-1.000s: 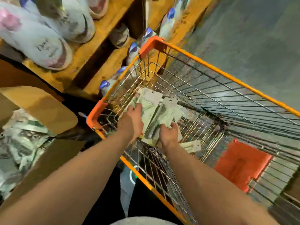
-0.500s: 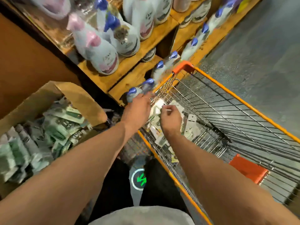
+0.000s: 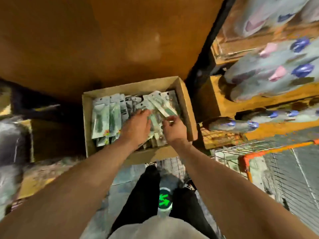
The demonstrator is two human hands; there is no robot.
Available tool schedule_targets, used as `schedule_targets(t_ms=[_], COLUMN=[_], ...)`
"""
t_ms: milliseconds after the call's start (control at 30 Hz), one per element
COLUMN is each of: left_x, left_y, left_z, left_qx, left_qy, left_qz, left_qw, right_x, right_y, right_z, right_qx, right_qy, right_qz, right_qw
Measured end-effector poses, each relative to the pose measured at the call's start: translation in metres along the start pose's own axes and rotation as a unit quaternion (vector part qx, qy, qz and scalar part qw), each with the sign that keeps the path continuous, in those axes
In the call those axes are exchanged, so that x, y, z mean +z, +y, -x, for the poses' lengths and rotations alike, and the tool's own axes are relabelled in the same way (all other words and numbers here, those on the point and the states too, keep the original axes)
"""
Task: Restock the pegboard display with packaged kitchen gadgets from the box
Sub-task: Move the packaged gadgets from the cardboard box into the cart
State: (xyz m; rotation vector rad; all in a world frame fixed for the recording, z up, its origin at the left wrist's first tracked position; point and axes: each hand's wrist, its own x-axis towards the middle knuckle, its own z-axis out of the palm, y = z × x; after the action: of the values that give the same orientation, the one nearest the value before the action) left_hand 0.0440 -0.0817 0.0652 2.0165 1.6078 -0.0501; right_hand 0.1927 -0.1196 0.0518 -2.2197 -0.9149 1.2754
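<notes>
An open cardboard box (image 3: 187,107) stands on the floor in front of me, filled with several green-and-white packaged kitchen gadgets (image 3: 105,118). Both hands are inside it. My left hand (image 3: 138,125) lies with its fingers stretched over the packets in the middle of the box. My right hand (image 3: 174,129) is just to its right, fingers curled, pinching the edge of a slanted packet (image 3: 160,105) that lies on top of the pile. No pegboard is in view.
An orange wire shopping cart (image 3: 279,148) stands at the right. Wooden shelves (image 3: 259,100) with blue- and pink-capped bottles (image 3: 269,75) run along the right. A brown panel (image 3: 103,40) rises behind the box. My legs and a green floor arrow (image 3: 164,200) are below.
I have turned from the cart to the cardboard box. Both hands moved out of the cart's basket and now reach into the box among the packets.
</notes>
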Motion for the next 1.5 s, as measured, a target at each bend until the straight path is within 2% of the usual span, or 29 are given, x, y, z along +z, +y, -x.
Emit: schedule_targets(t_ms=[167,367,533,767,900,1033,1200,1400,1500], left_x=[-0.004,0.0,0.007,0.008,0.006,0.005,0.007,0.0,-0.003], left_y=[-0.098,-0.151,-0.174,-0.177,-0.167,-0.166,-0.151,-0.11,-0.08], left_z=[0.004,-0.011,-0.021,-0.025,-0.027,-0.027,-0.022,-0.023,-0.024], left_qx=[-0.145,-0.219,-0.287,-0.27,-0.261,-0.274,-0.247,-0.218,-0.167], left_qy=[0.009,0.041,0.033,0.067,0.054,0.053,0.049,0.032,0.058], left_qz=[-0.019,-0.047,0.032,0.148,0.175,0.191,0.203,0.188,0.191], left_qw=[0.989,0.974,0.957,0.949,0.948,0.941,0.946,0.957,0.965], right_x=[0.088,0.14,0.165,0.172,0.173,0.169,0.136,0.091,0.064], right_y=[-0.028,-0.037,-0.039,-0.035,-0.034,-0.031,-0.021,-0.025,-0.023], right_z=[-0.027,-0.06,-0.066,-0.067,-0.062,-0.054,-0.047,-0.038,-0.028], right_qx=[0.004,0.032,0.054,0.091,0.102,0.105,0.098,0.105,0.087], right_qy=[-0.088,-0.12,-0.137,-0.138,-0.144,-0.111,-0.091,-0.002,0.052], right_qz=[0.091,0.121,0.099,0.052,0.024,-0.01,-0.044,-0.086,-0.12], right_qw=[0.992,0.985,0.984,0.985,0.984,0.988,0.99,0.991,0.988])
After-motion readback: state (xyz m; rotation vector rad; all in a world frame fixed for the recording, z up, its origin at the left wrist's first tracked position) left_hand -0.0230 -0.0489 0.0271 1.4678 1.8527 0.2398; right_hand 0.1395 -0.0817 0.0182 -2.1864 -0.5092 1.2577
